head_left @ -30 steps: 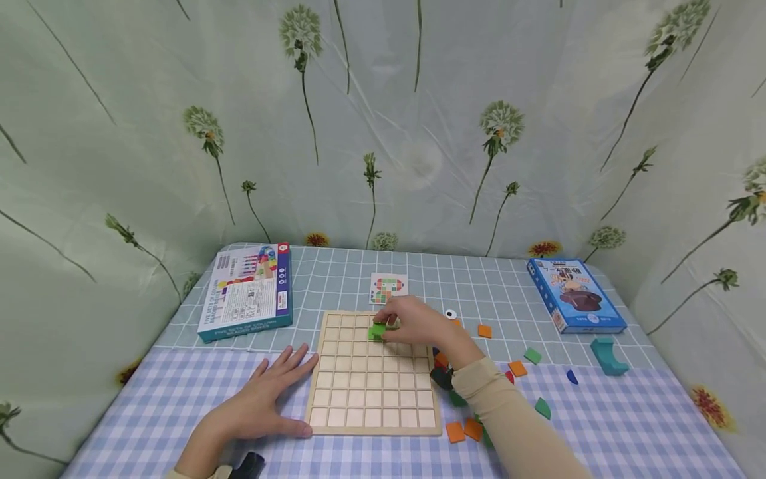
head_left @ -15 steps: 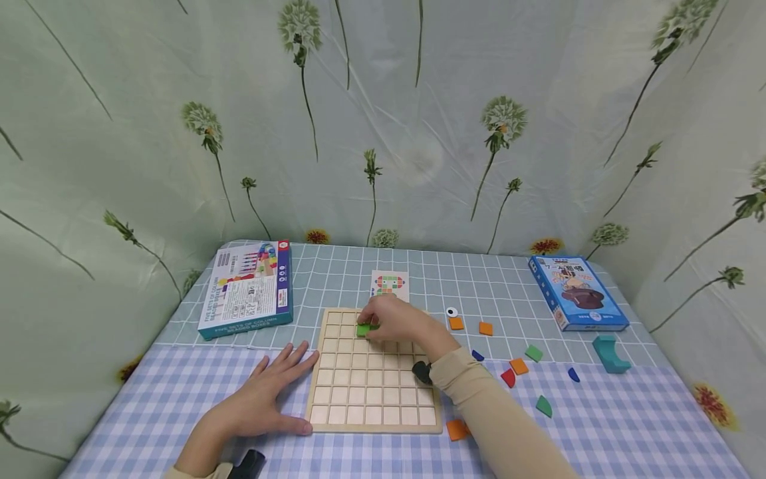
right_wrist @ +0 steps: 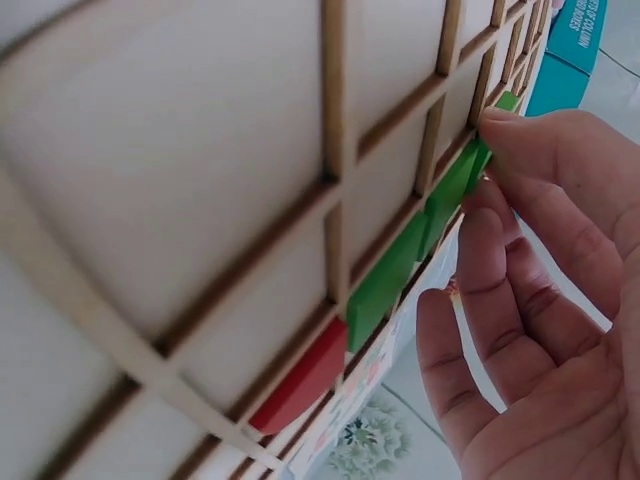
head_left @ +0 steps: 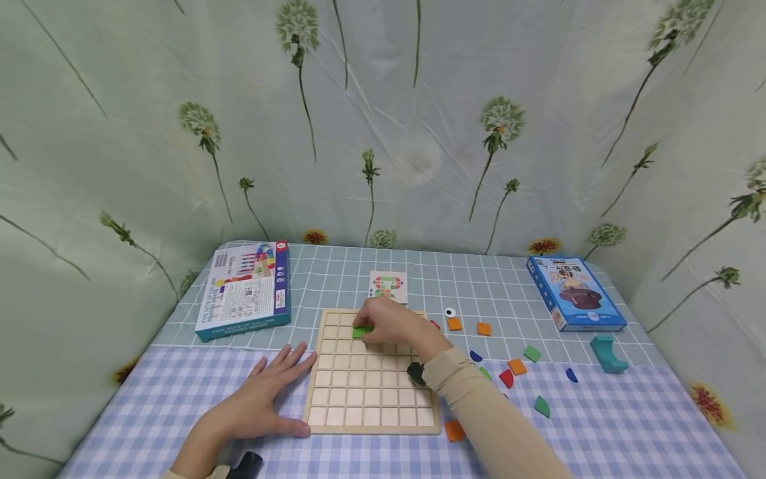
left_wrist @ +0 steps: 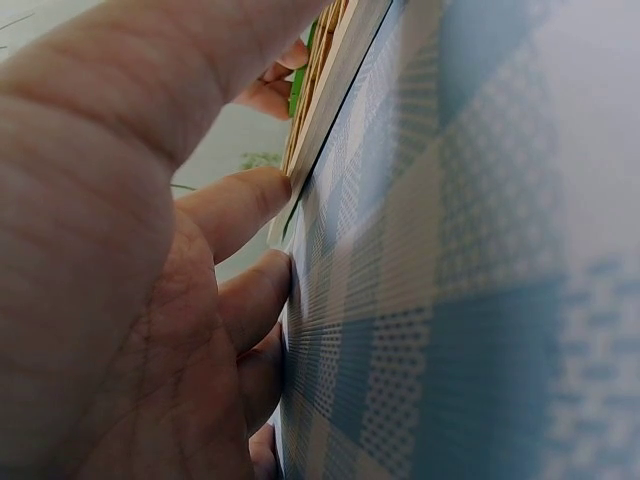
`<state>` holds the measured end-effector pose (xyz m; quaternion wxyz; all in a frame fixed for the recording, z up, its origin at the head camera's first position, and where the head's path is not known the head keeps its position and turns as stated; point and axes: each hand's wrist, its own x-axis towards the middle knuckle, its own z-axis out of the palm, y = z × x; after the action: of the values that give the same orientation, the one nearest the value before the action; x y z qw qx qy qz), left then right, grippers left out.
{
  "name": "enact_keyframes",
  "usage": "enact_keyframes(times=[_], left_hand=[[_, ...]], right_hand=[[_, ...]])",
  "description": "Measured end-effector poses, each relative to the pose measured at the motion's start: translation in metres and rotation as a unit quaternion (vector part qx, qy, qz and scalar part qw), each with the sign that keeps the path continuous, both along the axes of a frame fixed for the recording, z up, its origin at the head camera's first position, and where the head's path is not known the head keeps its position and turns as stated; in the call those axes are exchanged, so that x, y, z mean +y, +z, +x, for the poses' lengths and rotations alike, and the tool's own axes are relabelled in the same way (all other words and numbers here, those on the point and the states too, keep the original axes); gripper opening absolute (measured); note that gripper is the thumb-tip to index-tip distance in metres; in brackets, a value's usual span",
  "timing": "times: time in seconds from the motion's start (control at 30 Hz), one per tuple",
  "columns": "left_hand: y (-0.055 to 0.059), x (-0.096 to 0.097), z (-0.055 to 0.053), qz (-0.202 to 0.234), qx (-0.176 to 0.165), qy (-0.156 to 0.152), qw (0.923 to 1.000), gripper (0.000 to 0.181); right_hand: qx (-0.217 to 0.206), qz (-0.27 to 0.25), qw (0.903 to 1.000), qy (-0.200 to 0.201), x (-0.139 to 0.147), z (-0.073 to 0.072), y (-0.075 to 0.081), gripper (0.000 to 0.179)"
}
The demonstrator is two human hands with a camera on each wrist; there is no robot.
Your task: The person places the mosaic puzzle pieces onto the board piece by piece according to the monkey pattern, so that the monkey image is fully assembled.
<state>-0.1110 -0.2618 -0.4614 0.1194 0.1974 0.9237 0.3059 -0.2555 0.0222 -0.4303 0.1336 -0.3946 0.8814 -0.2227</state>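
My right hand (head_left: 391,326) is over the upper part of a wooden grid board (head_left: 347,398), pinching a green tile (head_left: 359,332) between thumb and fingers. In the right wrist view, the thumb touches this green tile (right_wrist: 507,101) at the grid. Other green pieces (right_wrist: 385,275) and a red piece (right_wrist: 305,385) line the same row; from the head, the hand mostly hides them. My left hand (head_left: 257,402) rests with spread fingers on the checked cloth, its index fingertip and thumb at the board's left edge. The left wrist view shows its fingers (left_wrist: 240,205) close beside the board's rim (left_wrist: 335,90).
A printed pattern card (head_left: 389,285) lies behind the board. Orange squares (head_left: 483,329), green pieces (head_left: 542,406), a red piece (head_left: 506,378) and blue pieces (head_left: 571,375) are scattered to the right. Boxes stand at the back left (head_left: 242,293) and back right (head_left: 574,293), near a teal curved block (head_left: 608,354).
My right hand has moved left along the board's upper part with the green tile, uncovering loose pieces at the right. The left hand has stayed in place.
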Motion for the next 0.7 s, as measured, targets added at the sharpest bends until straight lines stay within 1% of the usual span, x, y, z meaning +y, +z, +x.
enact_keyframes(times=[0.13, 0.17, 0.37, 0.5, 0.7], left_hand=[[-0.0008, -0.0002, -0.0001, 0.001, -0.005, 0.003, 1.0000, 0.116], [-0.0007, -0.0005, -0.0002, 0.000, -0.002, 0.002, 1.0000, 0.116], [-0.0013, -0.0006, -0.0004, 0.002, -0.002, 0.004, 1.0000, 0.117], [-0.0019, -0.0008, -0.0008, 0.001, -0.008, 0.007, 0.9999, 0.118], [-0.0025, -0.0011, -0.0016, -0.003, -0.009, 0.007, 0.9999, 0.119]], right_hand=[[-0.003, 0.007, 0.9999, -0.013, -0.0023, 0.0005, 0.0018, 0.024], [-0.005, 0.008, 0.9998, -0.016, -0.0029, 0.0006, 0.0023, 0.024], [-0.023, 0.010, 0.9991, -0.034, -0.0055, 0.0009, 0.0044, 0.024], [-0.036, 0.008, 0.9981, -0.049, -0.0062, 0.0013, 0.0047, 0.023], [-0.037, 0.000, 0.9981, -0.050, -0.0057, 0.0010, 0.0041, 0.022]])
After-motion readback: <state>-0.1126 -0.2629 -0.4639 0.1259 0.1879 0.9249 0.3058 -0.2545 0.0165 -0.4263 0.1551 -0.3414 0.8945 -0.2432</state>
